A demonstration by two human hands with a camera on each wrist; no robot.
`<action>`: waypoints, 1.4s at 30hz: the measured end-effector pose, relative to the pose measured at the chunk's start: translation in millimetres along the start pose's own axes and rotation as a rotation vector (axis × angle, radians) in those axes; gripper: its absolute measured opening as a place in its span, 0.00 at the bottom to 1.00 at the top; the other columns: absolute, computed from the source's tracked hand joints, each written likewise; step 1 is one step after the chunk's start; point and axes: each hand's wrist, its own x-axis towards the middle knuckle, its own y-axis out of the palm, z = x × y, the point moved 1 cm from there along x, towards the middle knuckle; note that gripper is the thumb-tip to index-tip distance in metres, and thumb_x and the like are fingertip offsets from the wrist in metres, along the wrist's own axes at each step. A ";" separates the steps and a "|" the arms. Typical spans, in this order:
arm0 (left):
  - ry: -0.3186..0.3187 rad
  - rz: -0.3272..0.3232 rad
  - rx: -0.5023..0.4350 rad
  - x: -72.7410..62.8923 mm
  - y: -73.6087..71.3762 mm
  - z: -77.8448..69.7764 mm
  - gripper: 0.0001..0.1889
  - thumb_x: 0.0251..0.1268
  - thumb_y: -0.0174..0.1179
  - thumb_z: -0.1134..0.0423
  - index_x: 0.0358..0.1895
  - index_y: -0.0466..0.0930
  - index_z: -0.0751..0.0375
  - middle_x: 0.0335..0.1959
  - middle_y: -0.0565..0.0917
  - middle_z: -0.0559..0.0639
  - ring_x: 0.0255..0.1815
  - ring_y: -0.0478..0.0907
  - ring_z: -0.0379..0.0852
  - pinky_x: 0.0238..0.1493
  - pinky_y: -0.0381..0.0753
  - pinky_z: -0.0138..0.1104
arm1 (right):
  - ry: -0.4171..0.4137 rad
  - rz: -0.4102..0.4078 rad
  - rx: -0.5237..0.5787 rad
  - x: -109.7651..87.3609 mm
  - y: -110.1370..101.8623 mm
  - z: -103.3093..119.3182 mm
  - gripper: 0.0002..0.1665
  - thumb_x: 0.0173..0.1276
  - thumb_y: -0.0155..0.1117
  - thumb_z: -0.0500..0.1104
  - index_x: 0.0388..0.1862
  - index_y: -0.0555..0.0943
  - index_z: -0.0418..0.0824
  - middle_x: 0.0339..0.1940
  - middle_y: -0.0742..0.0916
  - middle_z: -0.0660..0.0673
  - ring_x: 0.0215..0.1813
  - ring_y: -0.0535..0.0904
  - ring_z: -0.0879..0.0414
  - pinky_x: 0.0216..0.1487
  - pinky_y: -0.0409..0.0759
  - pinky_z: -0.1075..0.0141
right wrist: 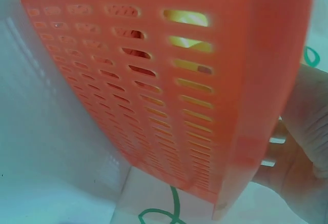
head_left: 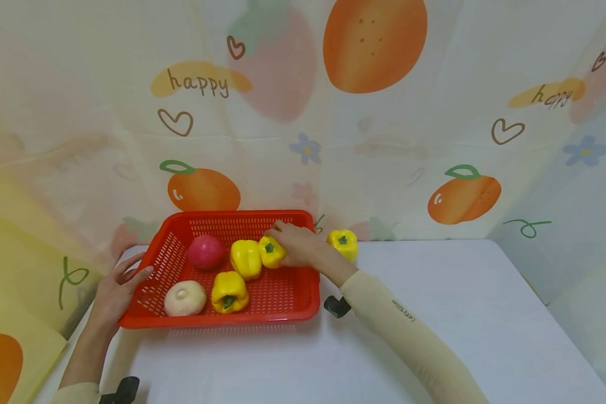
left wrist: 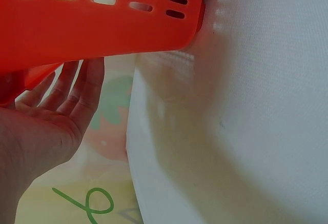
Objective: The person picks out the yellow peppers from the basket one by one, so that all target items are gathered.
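Note:
A red plastic basket (head_left: 293, 321) stands on the white table. My left hand (head_left: 115, 292) holds its left rim, thumb over the edge; in the left wrist view the fingers (left wrist: 84, 93) reach along the outside. Over the basket's right part, my right hand (head_left: 297, 245) grips a yellow bell pepper (head_left: 272, 252), its green stem toward the camera. Next to that pepper lies another yellow bell pepper (head_left: 246, 259), with a third (head_left: 229, 292) nearer the front. The basket also contains a dark pink round fruit (head_left: 206, 252) and a whitish round vegetable (head_left: 185, 298). The basket wall hides the right fingertips in the right wrist view.
One more yellow bell pepper (head_left: 343, 244) sits outside the basket, at the table's back edge beyond my right forearm. A fruit-patterned cloth (head_left: 373, 168) hangs behind the table (head_left: 434, 303) and around its sides.

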 end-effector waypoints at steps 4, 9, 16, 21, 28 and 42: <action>-0.018 0.003 -0.009 -0.1 0.1 0.1 0.37 0.72 0.53 0.44 0.77 0.55 0.58 0.64 0.67 0.70 0.33 0.76 0.27 0.35 0.83 0.28 | 0.012 0.003 0.011 -1.6 1.8 -0.2 0.40 0.59 0.74 0.53 0.69 0.71 0.50 0.62 0.75 0.47 0.57 0.74 0.56 0.58 0.79 0.61; -0.028 0.008 -0.017 -0.4 0.3 -1.1 0.37 0.72 0.52 0.44 0.77 0.53 0.58 0.68 0.64 0.72 0.33 0.75 0.25 0.35 0.83 0.28 | 0.023 0.006 0.042 -3.4 4.1 -0.5 0.40 0.58 0.75 0.53 0.68 0.72 0.50 0.61 0.75 0.49 0.56 0.74 0.56 0.57 0.79 0.60; -0.020 0.000 -0.019 -0.1 0.2 -0.4 0.37 0.71 0.54 0.44 0.77 0.55 0.58 0.62 0.72 0.65 0.33 0.77 0.27 0.34 0.83 0.29 | 0.014 0.002 0.026 -4.1 5.6 -3.3 0.41 0.59 0.74 0.54 0.71 0.70 0.51 0.64 0.74 0.47 0.60 0.74 0.55 0.59 0.78 0.60; -0.001 -0.007 -0.019 1.0 -0.6 0.8 0.37 0.70 0.56 0.44 0.76 0.58 0.58 0.51 0.76 0.46 0.33 0.78 0.29 0.34 0.83 0.29 | 0.010 0.007 0.033 -6.6 5.5 -5.7 0.42 0.60 0.73 0.55 0.72 0.68 0.52 0.65 0.74 0.46 0.61 0.74 0.54 0.60 0.77 0.60; 0.000 -0.006 -0.028 0.5 -1.1 1.5 0.38 0.69 0.57 0.44 0.76 0.58 0.58 0.45 0.75 0.36 0.33 0.78 0.27 0.34 0.83 0.28 | 0.006 -0.007 0.065 -11.0 1.2 -7.4 0.42 0.59 0.73 0.57 0.71 0.69 0.53 0.61 0.76 0.48 0.57 0.75 0.55 0.58 0.78 0.60; -0.014 -0.008 -0.021 -0.7 -1.2 2.0 0.38 0.69 0.56 0.43 0.76 0.58 0.56 0.51 0.76 0.47 0.33 0.78 0.27 0.34 0.83 0.28 | 0.012 -0.017 0.276 -17.2 -13.6 -19.2 0.44 0.60 0.74 0.55 0.73 0.67 0.50 0.65 0.73 0.48 0.60 0.73 0.53 0.62 0.75 0.57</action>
